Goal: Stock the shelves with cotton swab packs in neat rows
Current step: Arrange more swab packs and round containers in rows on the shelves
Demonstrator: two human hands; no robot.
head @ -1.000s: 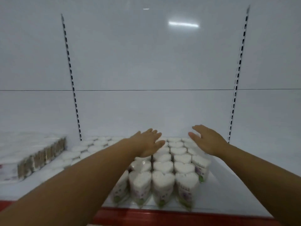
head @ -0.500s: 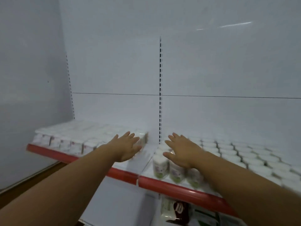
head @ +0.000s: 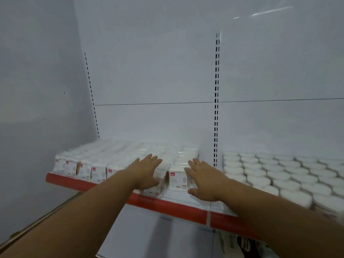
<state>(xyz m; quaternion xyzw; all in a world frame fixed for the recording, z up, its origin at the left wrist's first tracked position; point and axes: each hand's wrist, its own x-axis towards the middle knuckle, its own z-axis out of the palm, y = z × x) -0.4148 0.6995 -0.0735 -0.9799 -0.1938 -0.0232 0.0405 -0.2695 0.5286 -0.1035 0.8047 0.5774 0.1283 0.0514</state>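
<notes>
While facing white store shelving, noted cotton swab packs (head: 119, 161) filling the left bay of a shelf (head: 195, 202) with a red front strip (head: 167, 205). Packed tight in straight rows from the front edge back toward the rear panel, standing upright, side against side. Small white rectangular boxes in clear glossy wrap. Red tag at the upper left corner of each front face, with faint grey print below, too small to read. Brownish sticks showing through the narrow sides of a few front packs. Back rows blurred into one white mass.

Left hand (head: 147, 172) palm down, fingers straight and slightly spread, laid across the tops of front-row packs right of centre. Right hand (head: 202, 180) likewise flat, fingers straight, thumb stuck out sideways, placed at the right end of the block with fingertips over the last pack (head: 177, 178) of the front row. Gripping nothing with either. Hands apart, with that pack's front face visible between them. Firm contact under the right palm hard to confirm through blur.

Right of a slotted upright (head: 216, 108), next bay filled with white-lidded tubs (head: 279, 175) in staggered rows, also blurred. Dark packaging (head: 243, 245) partly visible on a lower level at bottom right. Plain grey wall (head: 37, 108) closing off the left side.
</notes>
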